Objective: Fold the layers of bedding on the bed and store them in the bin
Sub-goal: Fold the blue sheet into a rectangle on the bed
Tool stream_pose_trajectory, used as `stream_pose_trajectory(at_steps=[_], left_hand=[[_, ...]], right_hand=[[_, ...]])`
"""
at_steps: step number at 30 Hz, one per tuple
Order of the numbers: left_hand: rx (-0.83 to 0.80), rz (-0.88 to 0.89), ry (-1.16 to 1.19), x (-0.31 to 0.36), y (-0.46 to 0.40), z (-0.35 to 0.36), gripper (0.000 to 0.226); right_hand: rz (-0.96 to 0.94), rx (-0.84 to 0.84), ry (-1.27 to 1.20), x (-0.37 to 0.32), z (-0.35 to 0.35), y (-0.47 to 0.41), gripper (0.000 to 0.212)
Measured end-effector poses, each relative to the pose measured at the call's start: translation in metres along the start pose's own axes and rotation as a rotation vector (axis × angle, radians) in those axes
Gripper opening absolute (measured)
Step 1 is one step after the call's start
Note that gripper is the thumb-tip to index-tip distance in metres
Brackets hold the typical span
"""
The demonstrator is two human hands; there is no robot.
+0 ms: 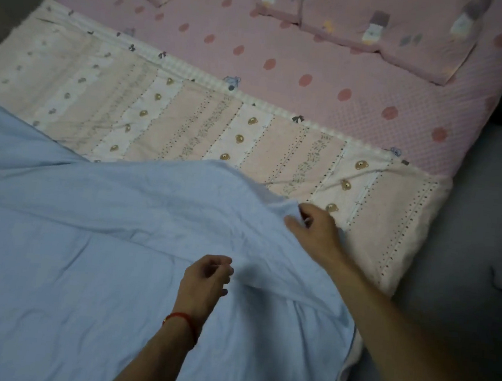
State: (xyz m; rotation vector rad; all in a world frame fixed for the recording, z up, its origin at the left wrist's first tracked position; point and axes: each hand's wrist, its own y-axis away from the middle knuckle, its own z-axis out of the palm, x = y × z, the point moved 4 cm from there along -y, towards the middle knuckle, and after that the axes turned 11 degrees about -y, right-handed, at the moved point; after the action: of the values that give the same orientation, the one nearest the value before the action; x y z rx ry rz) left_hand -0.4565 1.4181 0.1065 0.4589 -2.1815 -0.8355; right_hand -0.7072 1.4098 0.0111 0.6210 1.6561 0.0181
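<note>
A light blue sheet (88,237) covers the near part of the bed, its far edge folded back. My right hand (316,229) grips that folded edge near the bed's right side. My left hand (207,280), with a red string at the wrist, hovers just above the blue sheet with loosely curled fingers and holds nothing I can see. Under the blue sheet lies a cream and pink striped quilt (189,121) with small bears. Beneath that is a pink dotted sheet (314,74). No bin is in view.
Pink patterned pillows (379,28) lie at the head of the bed. Grey floor (467,239) runs along the right side, with dark shapes at the far right edge. More floor shows at the top left.
</note>
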Motion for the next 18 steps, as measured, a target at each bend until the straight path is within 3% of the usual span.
stream_pose_trajectory(at_steps=[5,8,14,18], left_hand=[[-0.22,-0.259,0.334,-0.038,0.011,-0.016,0.041],[-0.205,-0.279,0.422,-0.077,0.028,-0.04,0.036],[-0.275,-0.092,0.161,-0.205,0.091,-0.102,0.014],[-0.403,-0.139,0.098,-0.293,0.15,-0.112,0.028]], right_hand=[[-0.287,-0.1,0.068,-0.001,0.045,0.14,0.025],[-0.355,-0.134,0.151,0.01,0.076,0.226,0.022],[-0.345,0.029,0.325,0.043,0.132,0.403,0.013],[-0.166,0.141,0.468,0.071,0.148,0.497,0.02]])
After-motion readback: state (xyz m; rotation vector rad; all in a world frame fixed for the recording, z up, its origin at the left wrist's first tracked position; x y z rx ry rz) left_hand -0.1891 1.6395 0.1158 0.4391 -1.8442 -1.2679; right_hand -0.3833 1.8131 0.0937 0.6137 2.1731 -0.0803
